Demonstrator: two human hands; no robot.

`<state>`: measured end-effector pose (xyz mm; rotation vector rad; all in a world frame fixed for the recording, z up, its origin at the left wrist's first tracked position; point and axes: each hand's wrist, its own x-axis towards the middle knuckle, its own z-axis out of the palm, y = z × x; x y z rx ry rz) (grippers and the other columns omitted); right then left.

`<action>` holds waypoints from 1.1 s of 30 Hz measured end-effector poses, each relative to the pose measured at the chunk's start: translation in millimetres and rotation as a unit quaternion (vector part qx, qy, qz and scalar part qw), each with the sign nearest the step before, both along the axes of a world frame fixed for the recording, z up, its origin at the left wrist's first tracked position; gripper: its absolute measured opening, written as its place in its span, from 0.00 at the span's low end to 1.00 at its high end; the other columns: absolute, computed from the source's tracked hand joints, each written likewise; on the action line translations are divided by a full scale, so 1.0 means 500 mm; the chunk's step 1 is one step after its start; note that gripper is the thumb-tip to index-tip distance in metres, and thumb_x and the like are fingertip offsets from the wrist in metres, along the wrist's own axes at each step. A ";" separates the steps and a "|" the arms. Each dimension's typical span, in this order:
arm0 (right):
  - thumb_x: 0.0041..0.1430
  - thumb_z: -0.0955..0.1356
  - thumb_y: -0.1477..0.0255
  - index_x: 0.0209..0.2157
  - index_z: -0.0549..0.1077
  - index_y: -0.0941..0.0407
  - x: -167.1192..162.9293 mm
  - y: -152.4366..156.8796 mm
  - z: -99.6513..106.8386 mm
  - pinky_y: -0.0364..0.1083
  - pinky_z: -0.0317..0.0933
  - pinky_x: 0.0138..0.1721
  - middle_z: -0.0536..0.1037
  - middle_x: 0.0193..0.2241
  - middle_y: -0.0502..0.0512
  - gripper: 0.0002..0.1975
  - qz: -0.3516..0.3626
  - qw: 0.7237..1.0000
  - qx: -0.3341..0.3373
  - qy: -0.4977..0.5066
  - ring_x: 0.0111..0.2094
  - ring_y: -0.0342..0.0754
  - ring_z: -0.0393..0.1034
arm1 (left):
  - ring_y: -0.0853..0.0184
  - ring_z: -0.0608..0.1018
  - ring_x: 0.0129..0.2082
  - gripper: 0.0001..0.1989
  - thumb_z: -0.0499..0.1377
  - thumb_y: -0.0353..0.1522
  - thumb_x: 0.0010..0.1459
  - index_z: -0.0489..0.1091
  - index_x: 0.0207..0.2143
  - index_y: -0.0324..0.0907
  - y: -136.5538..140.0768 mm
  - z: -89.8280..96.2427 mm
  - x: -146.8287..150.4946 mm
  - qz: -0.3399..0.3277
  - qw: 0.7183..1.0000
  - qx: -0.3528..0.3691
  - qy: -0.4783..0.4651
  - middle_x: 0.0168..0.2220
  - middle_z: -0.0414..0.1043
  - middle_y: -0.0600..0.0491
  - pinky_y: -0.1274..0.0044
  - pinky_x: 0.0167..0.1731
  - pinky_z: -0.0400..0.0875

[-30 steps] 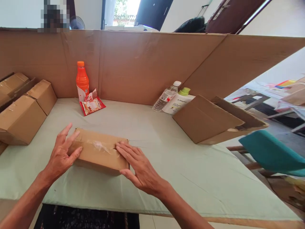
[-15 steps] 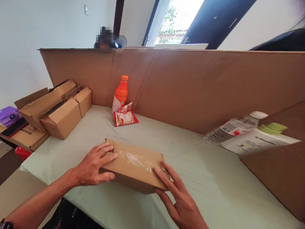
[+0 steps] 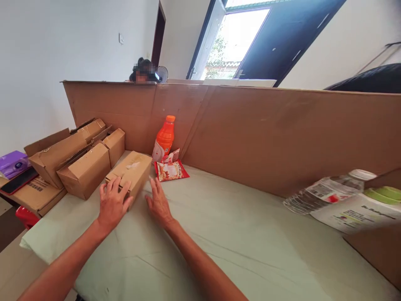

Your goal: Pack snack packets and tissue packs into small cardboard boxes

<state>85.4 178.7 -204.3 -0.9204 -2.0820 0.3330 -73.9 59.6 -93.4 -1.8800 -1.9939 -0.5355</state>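
A closed cardboard box (image 3: 133, 167) with tape on its top lies on the pale green cloth, beside a row of other cardboard boxes (image 3: 89, 167). My left hand (image 3: 113, 202) rests on its near end, fingers spread over the top edge. To the right of the box is my right hand (image 3: 159, 203), fingers stretched out and apart from it by a small gap. Just behind that hand lie a red snack packet (image 3: 171, 170) and an upright orange bottle (image 3: 165, 138).
A cardboard partition (image 3: 250, 133) runs along the back. On the right are a clear water bottle (image 3: 328, 192) and a white bottle with a green cap (image 3: 357, 213). A phone (image 3: 19, 180) and purple pack (image 3: 14, 164) sit at far left. Behind the partition, a person's head (image 3: 143, 71) shows.
The box has moved from the front middle of the table to the back left, beside the other boxes, and has turned. My right hand has come off it. The view has shifted.
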 end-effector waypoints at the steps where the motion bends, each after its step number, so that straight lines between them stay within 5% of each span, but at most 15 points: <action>1: 0.61 0.62 0.78 0.68 0.56 0.60 -0.002 -0.012 -0.025 0.65 0.58 0.64 0.52 0.70 0.75 0.32 0.005 1.000 -0.009 -0.013 0.71 0.62 0.50 | 0.46 0.69 0.61 0.23 0.59 0.34 0.65 0.68 0.61 0.44 0.038 0.001 -0.010 0.008 1.000 0.001 -0.004 0.62 0.68 0.36 0.53 0.56 0.63; 5: 0.61 0.63 0.78 0.58 0.68 0.58 0.024 -0.057 -0.092 0.66 0.62 0.61 0.59 0.68 0.73 0.23 0.000 0.999 -0.026 -0.045 0.66 0.64 0.60 | 0.46 0.65 0.64 0.25 0.59 0.34 0.64 0.66 0.63 0.44 0.191 0.002 -0.047 0.041 0.999 0.001 -0.027 0.64 0.65 0.36 0.52 0.58 0.59; 12: 0.62 0.64 0.77 0.51 0.75 0.56 0.042 -0.062 -0.088 0.66 0.62 0.61 0.66 0.64 0.69 0.17 0.009 0.998 -0.050 -0.048 0.64 0.62 0.64 | 0.49 0.59 0.68 0.26 0.57 0.34 0.64 0.62 0.65 0.46 0.351 -0.004 -0.083 0.085 0.995 -0.002 -0.054 0.67 0.60 0.38 0.52 0.62 0.54; 15: 0.61 0.65 0.78 0.49 0.76 0.55 0.033 -0.055 -0.069 0.65 0.62 0.62 0.66 0.64 0.68 0.16 0.017 0.997 -0.064 -0.046 0.63 0.61 0.64 | 0.49 0.52 0.72 0.30 0.56 0.35 0.64 0.57 0.68 0.44 0.345 -0.010 -0.090 0.093 0.994 -0.003 -0.055 0.72 0.50 0.37 0.53 0.66 0.49; 19: 0.58 0.68 0.80 0.47 0.77 0.56 0.012 -0.068 -0.009 0.61 0.60 0.63 0.67 0.64 0.68 0.15 -0.002 0.992 -0.116 -0.055 0.64 0.60 0.64 | 0.45 0.44 0.74 0.34 0.54 0.35 0.64 0.53 0.70 0.36 0.270 -0.040 -0.046 0.070 0.996 -0.023 -0.059 0.74 0.36 0.31 0.52 0.68 0.44; 23: 0.59 0.69 0.77 0.45 0.78 0.54 0.037 -0.068 0.064 0.54 0.58 0.64 0.68 0.64 0.61 0.12 -0.011 0.990 -0.127 -0.061 0.64 0.53 0.64 | 0.38 0.58 0.69 0.34 0.44 0.41 0.65 0.62 0.63 0.25 0.190 -0.088 0.016 -0.025 0.993 -0.092 -0.070 0.69 0.49 0.21 0.51 0.62 0.58; 25: 0.61 0.69 0.75 0.44 0.78 0.51 0.096 -0.058 0.092 0.52 0.58 0.63 0.68 0.65 0.56 0.11 -0.020 0.994 -0.092 -0.057 0.63 0.50 0.65 | 0.34 0.65 0.64 0.37 0.40 0.45 0.63 0.67 0.58 0.24 0.172 -0.112 0.027 -0.070 0.988 -0.122 -0.065 0.62 0.61 0.20 0.46 0.58 0.61; 28: 0.61 0.69 0.74 0.45 0.78 0.50 0.252 -0.058 0.129 0.53 0.56 0.63 0.67 0.66 0.54 0.11 -0.086 0.993 -0.048 -0.060 0.64 0.50 0.63 | 0.36 0.64 0.65 0.39 0.37 0.46 0.63 0.68 0.58 0.27 0.158 -0.147 0.029 -0.126 0.983 -0.131 -0.013 0.61 0.64 0.25 0.47 0.61 0.57; 31: 0.60 0.69 0.77 0.47 0.77 0.53 0.475 -0.054 0.177 0.57 0.53 0.65 0.67 0.65 0.60 0.14 -0.242 0.966 -0.042 -0.079 0.65 0.54 0.61 | 0.38 0.63 0.67 0.37 0.40 0.47 0.63 0.67 0.61 0.32 0.138 -0.183 0.037 -0.148 0.979 -0.138 0.038 0.64 0.62 0.28 0.48 0.62 0.56; 33: 0.58 0.69 0.80 0.53 0.75 0.58 0.641 -0.040 0.216 0.60 0.52 0.65 0.64 0.66 0.68 0.21 -0.376 0.922 -0.035 -0.080 0.67 0.59 0.58 | 0.40 0.61 0.68 0.36 0.42 0.48 0.62 0.66 0.62 0.34 0.120 -0.205 0.060 -0.151 0.976 -0.141 0.060 0.65 0.61 0.30 0.48 0.63 0.54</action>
